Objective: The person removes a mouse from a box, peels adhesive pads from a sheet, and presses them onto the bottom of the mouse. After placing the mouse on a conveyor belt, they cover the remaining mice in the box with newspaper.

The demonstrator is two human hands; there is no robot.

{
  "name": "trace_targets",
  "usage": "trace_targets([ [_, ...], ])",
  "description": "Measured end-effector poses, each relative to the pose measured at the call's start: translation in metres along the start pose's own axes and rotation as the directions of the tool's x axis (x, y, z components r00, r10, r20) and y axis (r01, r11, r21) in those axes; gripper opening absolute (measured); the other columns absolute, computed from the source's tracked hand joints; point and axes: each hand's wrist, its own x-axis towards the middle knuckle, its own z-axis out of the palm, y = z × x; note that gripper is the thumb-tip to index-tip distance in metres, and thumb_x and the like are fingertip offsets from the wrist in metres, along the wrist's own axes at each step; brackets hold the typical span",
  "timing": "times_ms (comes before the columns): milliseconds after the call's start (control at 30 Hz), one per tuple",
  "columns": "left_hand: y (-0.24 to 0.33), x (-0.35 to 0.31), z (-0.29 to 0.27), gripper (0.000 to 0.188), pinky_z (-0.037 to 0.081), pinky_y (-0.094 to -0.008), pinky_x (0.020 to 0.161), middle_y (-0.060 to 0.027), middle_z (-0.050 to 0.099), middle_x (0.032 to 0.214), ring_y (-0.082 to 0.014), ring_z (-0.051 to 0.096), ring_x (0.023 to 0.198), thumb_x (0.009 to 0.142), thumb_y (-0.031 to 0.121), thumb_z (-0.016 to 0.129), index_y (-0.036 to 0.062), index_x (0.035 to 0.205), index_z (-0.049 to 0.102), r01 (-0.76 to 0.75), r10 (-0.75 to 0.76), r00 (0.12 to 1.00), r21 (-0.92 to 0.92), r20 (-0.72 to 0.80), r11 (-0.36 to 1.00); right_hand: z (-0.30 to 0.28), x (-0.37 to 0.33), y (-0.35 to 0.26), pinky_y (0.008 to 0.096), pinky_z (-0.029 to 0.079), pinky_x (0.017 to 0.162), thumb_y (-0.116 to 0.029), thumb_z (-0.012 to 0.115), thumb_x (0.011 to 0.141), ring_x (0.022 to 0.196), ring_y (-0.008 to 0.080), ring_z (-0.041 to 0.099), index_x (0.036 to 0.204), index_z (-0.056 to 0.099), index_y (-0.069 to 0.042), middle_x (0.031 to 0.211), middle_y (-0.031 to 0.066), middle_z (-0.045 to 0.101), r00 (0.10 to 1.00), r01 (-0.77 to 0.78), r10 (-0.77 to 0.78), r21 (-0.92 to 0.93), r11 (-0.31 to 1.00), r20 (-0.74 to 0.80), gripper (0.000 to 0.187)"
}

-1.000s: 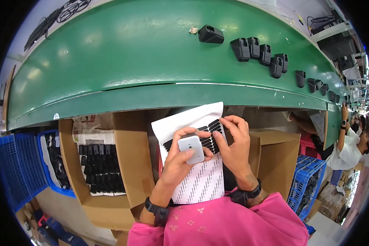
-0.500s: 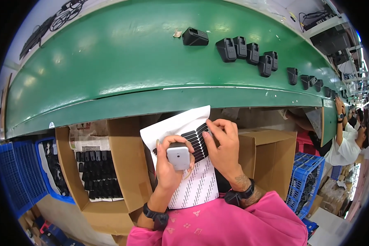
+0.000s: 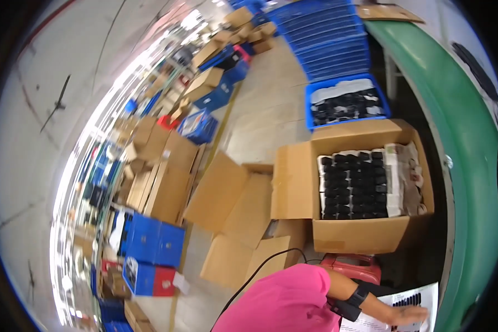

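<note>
My left hand [image 3: 408,316] is at the lower right, smeared by motion, with its fingers over a white sheet [image 3: 429,296]. Whether it grips anything is unclear, since the picture's lower edge cuts off what lies beneath it. Rows of black stickers [image 3: 406,299] show on the sheet just beyond the fingers. A black band [image 3: 357,299] circles my left wrist below the pink sleeve. My right hand is out of the picture.
Beyond my left arm stands an open cardboard box [image 3: 359,235] with rows of black parts. Behind it is a blue crate [image 3: 310,105]. An open carton [image 3: 227,191] sits to its left. The green bench [image 3: 465,182] runs along the right. A red stool [image 3: 351,265] is beside me.
The view has swung far to the left. The sheet and my left hand now appear at the lower right edge. My right hand and the white device held in my left are no longer visible.
</note>
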Motion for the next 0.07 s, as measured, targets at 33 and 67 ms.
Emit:
trace_targets([
  [33,0.000,0.009,-0.004,0.032,0.051,-0.0333,0.075,-0.0090,0.064,0.090,-0.0173,0.061,0.085,0.094,0.036,0.060,0.0059,0.104,0.064,0.039,-0.030,0.999,0.282,-0.034,0.959,-0.005,0.004,0.006,0.0370,0.052,0.076,-0.026,0.067,0.089,0.079,0.0319,0.064,0.099,0.066,0.008,0.091,0.0245,0.068,0.999,0.033,-0.032,-0.014,0.999,0.018,0.036],
  [67,0.025,0.000,0.004,0.032,0.051,-0.0328,0.075,-0.0096,0.066,0.092,-0.0187,0.063,0.085,0.091,0.038,0.063,0.0080,0.102,0.063,0.067,-0.054,0.998,0.455,-0.042,0.888,-0.011,0.009,0.005,0.0370,0.052,0.076,-0.026,0.067,0.089,0.079,0.0319,0.064,0.099,0.066,0.008,0.091,0.0245,0.068,0.997,0.058,-0.057,-0.009,0.998,0.048,0.036],
])
